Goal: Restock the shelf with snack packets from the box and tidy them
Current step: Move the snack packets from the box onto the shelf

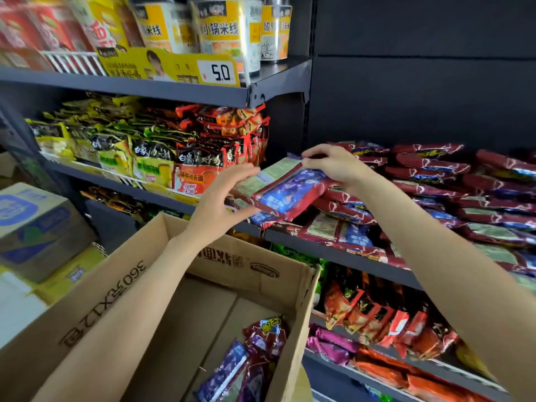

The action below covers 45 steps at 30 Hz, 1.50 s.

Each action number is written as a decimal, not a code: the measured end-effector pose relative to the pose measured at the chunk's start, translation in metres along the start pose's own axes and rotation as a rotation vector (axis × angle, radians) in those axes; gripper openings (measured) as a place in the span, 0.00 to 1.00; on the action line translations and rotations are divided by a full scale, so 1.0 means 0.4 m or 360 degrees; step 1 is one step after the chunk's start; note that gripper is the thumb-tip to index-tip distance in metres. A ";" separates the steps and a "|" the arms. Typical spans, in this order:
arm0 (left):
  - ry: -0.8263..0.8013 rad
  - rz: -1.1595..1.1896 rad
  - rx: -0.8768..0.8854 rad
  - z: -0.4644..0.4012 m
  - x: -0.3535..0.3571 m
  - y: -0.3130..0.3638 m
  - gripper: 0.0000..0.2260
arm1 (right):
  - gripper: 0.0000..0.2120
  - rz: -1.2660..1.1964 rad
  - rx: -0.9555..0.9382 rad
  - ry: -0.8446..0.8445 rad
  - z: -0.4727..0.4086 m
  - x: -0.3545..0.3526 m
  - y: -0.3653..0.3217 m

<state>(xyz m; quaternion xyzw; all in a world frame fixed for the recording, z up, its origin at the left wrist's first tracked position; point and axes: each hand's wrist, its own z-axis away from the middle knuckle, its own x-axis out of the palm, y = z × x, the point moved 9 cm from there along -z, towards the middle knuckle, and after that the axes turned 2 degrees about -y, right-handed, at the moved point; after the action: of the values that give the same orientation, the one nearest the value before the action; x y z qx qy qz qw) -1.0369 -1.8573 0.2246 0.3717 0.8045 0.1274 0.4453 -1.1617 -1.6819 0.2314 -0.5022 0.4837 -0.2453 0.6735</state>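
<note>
Head view: we are reaching both bare forearms up over the cardboard box. Our left hand is gripping the 9 o'clock end of a small stack of red-and-blue snack packets, thumb underneath, while our right hand is pinching the stack's far edge at 12 o'clock. We are holding the stack tilted above the dark shelf, over the packets piled there. More packets are lying in the box at 6 o'clock.

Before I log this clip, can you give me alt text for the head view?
Two bare hands hold a red-and-blue snack packet at the left end of a shelf piled with matching packets: the left hand cups its near end, the right hand pinches its far edge. Below, an open cardboard box holds a few more packets.
</note>
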 end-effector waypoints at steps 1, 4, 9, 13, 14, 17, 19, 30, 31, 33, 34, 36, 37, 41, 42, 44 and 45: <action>0.0073 -0.0107 0.0031 -0.003 -0.014 0.005 0.20 | 0.08 0.0060 0.0038 -0.0067 -0.023 0.023 -0.006; 0.0308 -0.0221 -0.0203 -0.030 -0.057 -0.049 0.17 | 0.16 0.0222 0.0106 -0.0168 -0.070 0.063 -0.011; 0.0313 -0.0245 -0.0501 -0.085 -0.060 -0.154 0.18 | 0.21 0.0664 -0.0122 -0.0174 -0.087 0.088 -0.029; 0.0032 -0.0302 -0.0441 -0.116 0.015 -0.176 0.15 | 0.17 0.1113 -0.0339 -0.0210 -0.087 0.113 -0.005; -0.0105 -0.0260 -0.0426 -0.115 0.046 -0.190 0.14 | 0.18 0.1149 -0.0361 -0.0236 -0.082 0.121 -0.001; -0.0431 -0.0217 -0.0443 -0.099 0.121 -0.231 0.16 | 0.20 0.1203 -0.0347 -0.0424 -0.059 0.169 0.017; -0.0518 -0.0208 -0.0528 -0.088 0.142 -0.254 0.22 | 0.21 0.1414 -0.0327 -0.0505 -0.050 0.200 0.034; -0.0246 0.0026 -0.0788 0.018 0.052 -0.197 0.22 | 0.19 0.1454 -0.0901 0.0245 0.150 0.244 -0.080; -0.0191 -0.0053 -0.0725 0.040 0.032 -0.178 0.20 | 0.16 0.1330 -0.0992 0.0282 0.188 0.261 -0.088; -0.0068 -0.0188 -0.0583 0.103 -0.018 -0.137 0.17 | 0.12 0.1145 -0.1086 0.0248 0.253 0.314 -0.086; -0.0009 -0.0264 -0.0512 0.146 -0.043 -0.117 0.15 | 0.11 0.1109 -0.1081 0.0173 0.274 0.355 -0.074; 0.0042 -0.0421 -0.0436 0.254 -0.072 -0.112 0.13 | 0.11 0.1169 -0.1013 -0.0084 0.295 0.462 -0.033; 0.0021 -0.0486 -0.0451 0.317 -0.071 -0.126 0.13 | 0.11 0.1246 -0.0988 -0.0235 0.298 0.523 -0.004; -0.0496 -0.0754 -0.0750 0.575 0.021 -0.256 0.09 | 0.12 0.1631 -0.0866 -0.0796 0.267 0.753 0.172; -0.0719 -0.0828 -0.0850 0.641 0.057 -0.294 0.10 | 0.13 0.1761 -0.0833 -0.0934 0.257 0.799 0.220; -0.1229 -0.0985 -0.1005 0.764 0.129 -0.353 0.14 | 0.15 0.2017 -0.0836 -0.1218 0.249 0.872 0.306; -0.1454 -0.1048 -0.1020 0.814 0.162 -0.367 0.15 | 0.16 0.2119 -0.0853 -0.1368 0.255 0.896 0.344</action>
<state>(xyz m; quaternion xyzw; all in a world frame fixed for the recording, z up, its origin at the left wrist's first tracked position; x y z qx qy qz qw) -0.8651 -1.9537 -0.0800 -0.0290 0.5279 0.0470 0.8475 -0.9438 -1.8780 -0.0369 -0.3045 0.4222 0.5400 0.6613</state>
